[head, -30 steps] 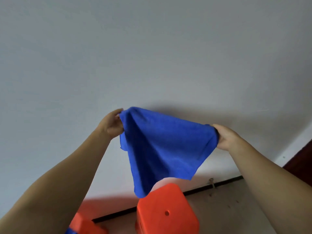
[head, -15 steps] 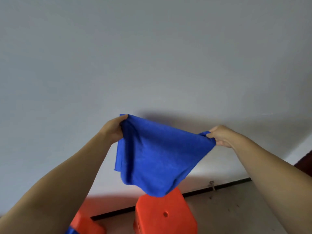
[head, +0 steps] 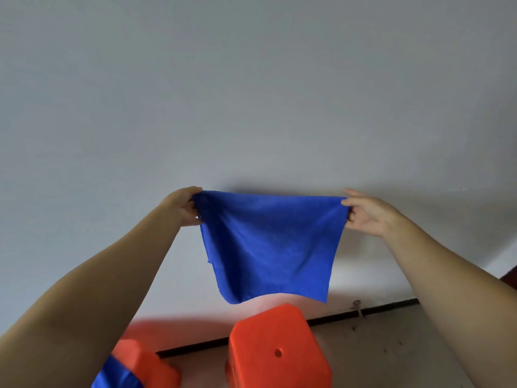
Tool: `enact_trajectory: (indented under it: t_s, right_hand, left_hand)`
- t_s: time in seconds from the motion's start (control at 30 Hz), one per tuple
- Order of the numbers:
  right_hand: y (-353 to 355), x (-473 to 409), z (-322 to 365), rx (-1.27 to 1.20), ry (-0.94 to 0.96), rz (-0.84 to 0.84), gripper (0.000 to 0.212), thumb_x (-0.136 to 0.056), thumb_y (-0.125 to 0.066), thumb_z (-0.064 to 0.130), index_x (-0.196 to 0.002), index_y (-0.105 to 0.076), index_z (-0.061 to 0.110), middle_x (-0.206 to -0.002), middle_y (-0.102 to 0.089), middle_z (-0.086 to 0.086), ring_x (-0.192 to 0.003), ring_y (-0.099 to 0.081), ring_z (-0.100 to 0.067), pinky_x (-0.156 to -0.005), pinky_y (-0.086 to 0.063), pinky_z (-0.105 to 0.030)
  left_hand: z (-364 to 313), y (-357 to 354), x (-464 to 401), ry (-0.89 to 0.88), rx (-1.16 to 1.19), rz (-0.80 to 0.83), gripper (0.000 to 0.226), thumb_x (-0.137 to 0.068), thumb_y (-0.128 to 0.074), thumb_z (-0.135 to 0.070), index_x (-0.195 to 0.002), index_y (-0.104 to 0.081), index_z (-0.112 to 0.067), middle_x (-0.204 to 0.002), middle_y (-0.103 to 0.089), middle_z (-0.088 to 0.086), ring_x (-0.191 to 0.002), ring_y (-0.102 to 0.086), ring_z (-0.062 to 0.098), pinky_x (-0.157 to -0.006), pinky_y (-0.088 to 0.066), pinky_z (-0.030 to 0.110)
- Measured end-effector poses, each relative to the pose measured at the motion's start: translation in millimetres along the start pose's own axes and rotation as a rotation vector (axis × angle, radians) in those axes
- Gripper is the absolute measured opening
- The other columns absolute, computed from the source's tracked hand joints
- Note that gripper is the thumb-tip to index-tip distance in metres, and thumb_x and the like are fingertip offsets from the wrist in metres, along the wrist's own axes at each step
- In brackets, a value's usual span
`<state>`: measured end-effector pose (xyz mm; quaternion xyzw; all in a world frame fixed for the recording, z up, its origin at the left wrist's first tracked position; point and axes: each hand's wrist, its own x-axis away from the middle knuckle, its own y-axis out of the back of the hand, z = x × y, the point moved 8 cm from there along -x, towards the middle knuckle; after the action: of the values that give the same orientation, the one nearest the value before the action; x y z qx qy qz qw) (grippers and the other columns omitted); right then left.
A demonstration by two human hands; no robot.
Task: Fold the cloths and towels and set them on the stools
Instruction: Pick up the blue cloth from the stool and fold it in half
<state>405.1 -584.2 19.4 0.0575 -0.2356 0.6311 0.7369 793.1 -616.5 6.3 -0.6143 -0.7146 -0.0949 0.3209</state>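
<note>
A blue cloth (head: 270, 245) hangs spread flat in the air in front of a pale wall. My left hand (head: 183, 205) pinches its upper left corner and my right hand (head: 366, 212) pinches its upper right corner, so the top edge is stretched level. Below the cloth stands an orange stool (head: 277, 351) with a small hole in its seat. A second orange stool (head: 145, 362) sits at the lower left, with another blue cloth (head: 117, 373) lying on it, partly cut off by the frame edge.
The pale wall (head: 251, 93) fills most of the view. A dark baseboard (head: 363, 310) runs along its foot, above a grey floor (head: 377, 354). A dark door edge (head: 510, 274) shows at the far right.
My hands have moved apart and levelled out. The cloth, bunched and slanted before, now hangs open as a flat sheet with its lower edge lifted off the stool.
</note>
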Motion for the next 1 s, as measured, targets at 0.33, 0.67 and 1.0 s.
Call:
enact_trajectory:
  t_s: [0.33,0.67,1.0]
  right_hand:
    - [16.9,-4.1,3.4,0.595,0.038,-0.236,0.040,-0.090,-0.041,-0.008,-0.128,-0.052,0.002,-0.108,-0.055,-0.013,-0.095,-0.054,-0.026,-0.079,-0.047,-0.033]
    - [34.7,-0.9,-3.7,0.508,-0.028,-0.248,0.025,-0.094,-0.044,0.000,-0.113,-0.057,0.008,-0.081,-0.057,-0.005,-0.064,-0.051,-0.014,-0.053,-0.036,-0.021]
    - [60.7,-3.5,-19.6,0.110,-0.073,-0.229,0.018,-0.095,-0.043,-0.005,-0.086,-0.056,0.003,-0.093,-0.052,-0.013,-0.081,-0.056,-0.022,-0.046,-0.058,-0.028]
  left_hand:
    - [-26.1,14.1,-3.2,-0.331,-0.685,-0.182,0.009,-0.089,-0.057,-0.020,-0.094,-0.055,-0.013,-0.105,-0.054,0.007,-0.096,-0.049,0.023,-0.083,-0.042,0.037]
    - [-8.4,12.2,-0.3,-0.218,-0.955,-0.082,0.016,-0.088,-0.056,-0.024,-0.093,-0.065,-0.012,-0.083,-0.055,0.002,-0.082,-0.048,0.019,-0.076,-0.040,0.030]
    - [23.8,-0.7,-11.8,-0.105,-0.744,0.319,0.025,-0.093,-0.051,-0.002,-0.106,-0.067,-0.015,-0.114,-0.065,0.005,-0.108,-0.060,0.022,-0.109,-0.038,0.044]
